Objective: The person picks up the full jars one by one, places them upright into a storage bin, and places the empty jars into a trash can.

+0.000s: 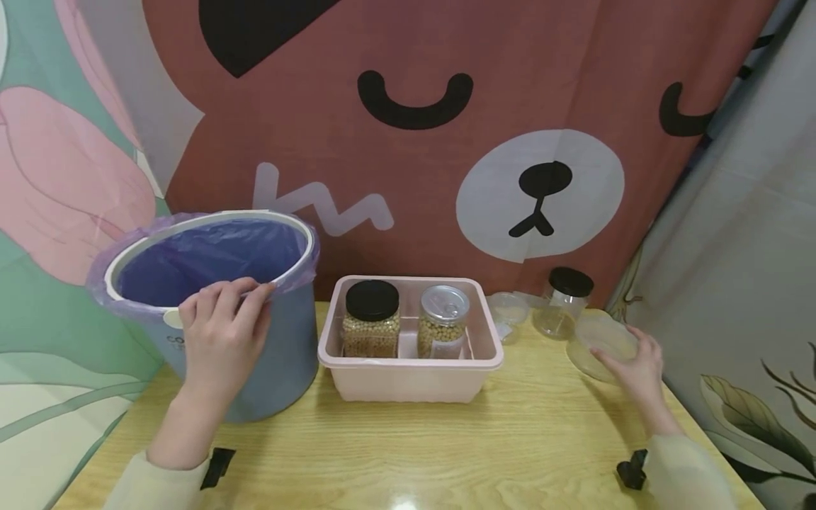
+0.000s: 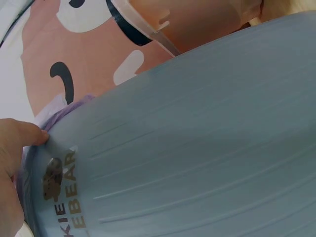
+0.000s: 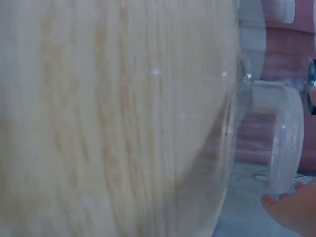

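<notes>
At the left stands a blue-grey trash can lined with a purple bag. My left hand grips its front rim, fingers over the edge; in the left wrist view the thumb lies against the outer wall. At the table's right side, my right hand holds a round clear plastic container with a translucent lid, thumb and fingers spread around it. The right wrist view shows this container near the table edge, fingertips at its lid. The inside bottom of the trash can is hidden.
Between the hands sits a pink basket with a black-lidded jar and a silver-lidded can of beans or grains. Behind are a clear jar with black lid and small clear containers. A printed curtain hangs behind.
</notes>
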`<state>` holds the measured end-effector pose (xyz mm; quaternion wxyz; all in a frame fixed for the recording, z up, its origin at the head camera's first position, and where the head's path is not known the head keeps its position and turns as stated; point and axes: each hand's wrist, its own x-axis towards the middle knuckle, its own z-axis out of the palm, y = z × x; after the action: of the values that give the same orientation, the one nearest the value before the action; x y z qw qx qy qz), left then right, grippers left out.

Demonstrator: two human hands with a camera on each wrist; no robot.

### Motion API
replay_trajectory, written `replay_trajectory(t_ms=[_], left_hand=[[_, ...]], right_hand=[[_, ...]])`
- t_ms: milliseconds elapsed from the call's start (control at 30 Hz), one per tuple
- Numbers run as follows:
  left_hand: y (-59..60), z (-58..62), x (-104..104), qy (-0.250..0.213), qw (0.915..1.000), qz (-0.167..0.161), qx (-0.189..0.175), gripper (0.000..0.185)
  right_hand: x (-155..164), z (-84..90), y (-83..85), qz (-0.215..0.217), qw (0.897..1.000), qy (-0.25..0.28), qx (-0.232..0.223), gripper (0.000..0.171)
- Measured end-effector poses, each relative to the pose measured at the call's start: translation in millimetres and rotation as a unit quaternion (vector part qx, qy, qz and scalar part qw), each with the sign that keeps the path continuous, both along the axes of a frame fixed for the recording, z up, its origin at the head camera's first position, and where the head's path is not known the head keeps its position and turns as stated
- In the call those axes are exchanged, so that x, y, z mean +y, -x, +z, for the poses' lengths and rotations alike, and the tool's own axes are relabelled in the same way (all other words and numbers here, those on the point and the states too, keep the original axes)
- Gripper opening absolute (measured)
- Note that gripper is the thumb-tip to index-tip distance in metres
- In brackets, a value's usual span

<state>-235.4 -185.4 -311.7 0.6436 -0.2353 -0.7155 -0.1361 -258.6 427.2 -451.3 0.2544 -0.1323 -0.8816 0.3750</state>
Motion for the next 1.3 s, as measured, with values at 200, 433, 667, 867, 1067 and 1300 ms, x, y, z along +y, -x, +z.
replay_trajectory(t_ms=[200, 433, 667, 867, 1067, 1300], left_hand=[[0.3, -6.9, 0.7, -0.006, 0.9999, 0.013, 0.006, 0.02], [1.4, -9.5, -0.5, -0.013, 0.9998, 0.015, 0.007, 0.025], [2.1, -10.4, 0.0, -0.019, 0.9998, 0.004, 0.004, 0.025], [4.4, -11.6, -0.2, -0.02, 0.9998, 0.003, 0.007, 0.025], [6.0, -13.5, -2.6, -0.017, 0.9998, 0.003, 0.003, 0.027], [5.6, -15.1, -4.7, -0.013, 0.9999, -0.002, -0.01, 0.029]], right_hand=[[3.3, -10.8, 7.0, -0.023, 0.999, 0.04, -0.015, 0.092], [7.7, -15.2, 14.5, -0.014, 0.997, 0.061, -0.045, 0.103], [10.1, -17.7, 16.9, -0.007, 0.997, 0.046, -0.059, 0.102], [11.0, -16.9, 14.2, -0.007, 0.997, 0.034, -0.068, 0.099], [7.6, -7.6, 8.1, -0.009, 0.994, 0.036, -0.099, 0.101], [-1.3, 12.1, -3.5, 0.009, 0.995, 0.007, -0.095, 0.096]])
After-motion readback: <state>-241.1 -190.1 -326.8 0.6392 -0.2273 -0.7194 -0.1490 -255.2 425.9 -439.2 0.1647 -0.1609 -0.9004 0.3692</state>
